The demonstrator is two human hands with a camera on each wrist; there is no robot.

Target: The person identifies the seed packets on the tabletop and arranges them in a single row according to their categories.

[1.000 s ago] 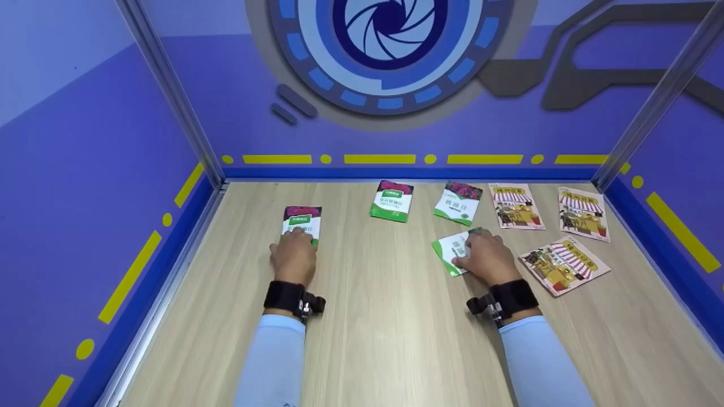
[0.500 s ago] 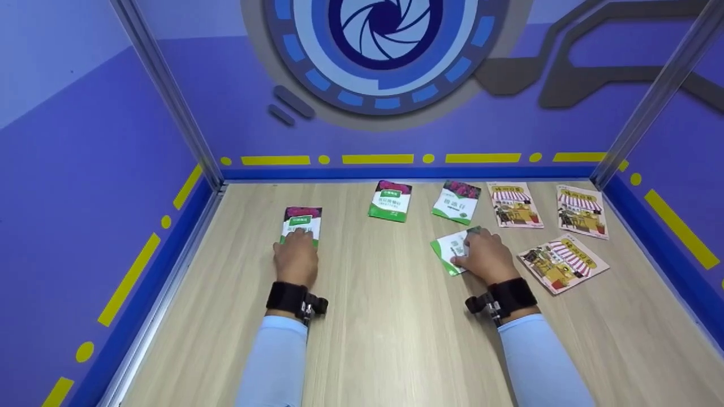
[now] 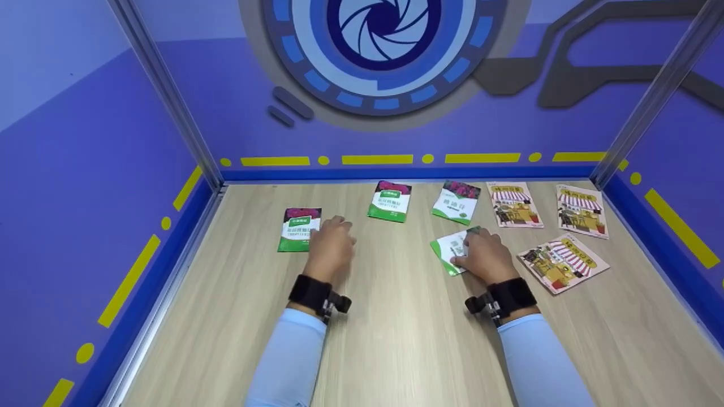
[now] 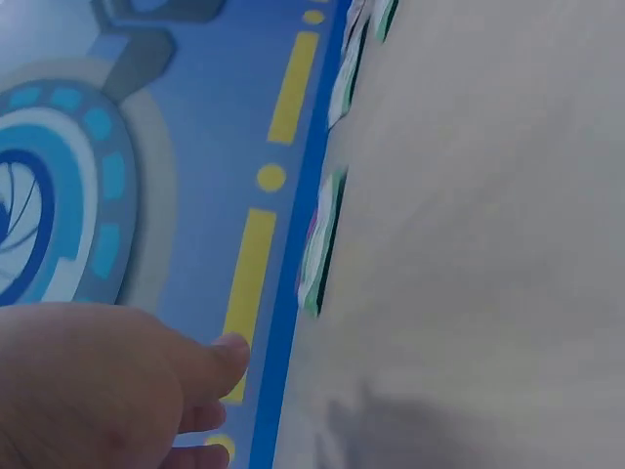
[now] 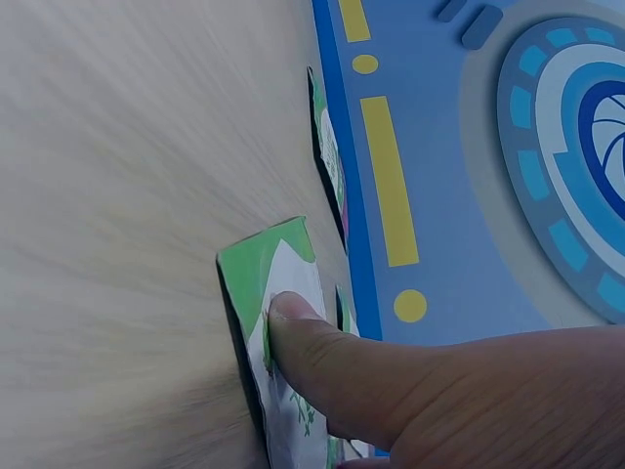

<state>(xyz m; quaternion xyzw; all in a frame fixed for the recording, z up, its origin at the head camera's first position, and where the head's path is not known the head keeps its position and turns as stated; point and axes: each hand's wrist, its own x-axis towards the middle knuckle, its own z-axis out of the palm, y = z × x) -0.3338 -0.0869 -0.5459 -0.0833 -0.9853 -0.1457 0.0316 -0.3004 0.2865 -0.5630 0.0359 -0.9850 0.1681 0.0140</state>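
My left hand [image 3: 331, 249] hovers just right of a seed packet [image 3: 295, 240] with a flower photo, white middle and green base, overlapping its right edge in the head view. Nothing shows in its loosely bent fingers; the left wrist view has the thumb [image 4: 220, 366] apart from any packet. My right hand [image 3: 487, 254] grips a green-and-white seed packet [image 3: 449, 249], which lies tilted on the table. In the right wrist view the thumb [image 5: 308, 332] presses on that packet's face; the other fingers are mostly hidden.
Along the back lie a flower seed packet [image 3: 390, 202] and a green-and-white one [image 3: 456, 202]. Right of them are pink packets with a striped shop awning: one left [image 3: 515, 206], one at the far right [image 3: 581, 212], one nearer and turned [image 3: 564, 264]. Walls enclose the wooden table [image 3: 390, 339].
My left hand has let go of the flower seed packet and moved right, leaving it flat on the table. The right hand stays on its packet.
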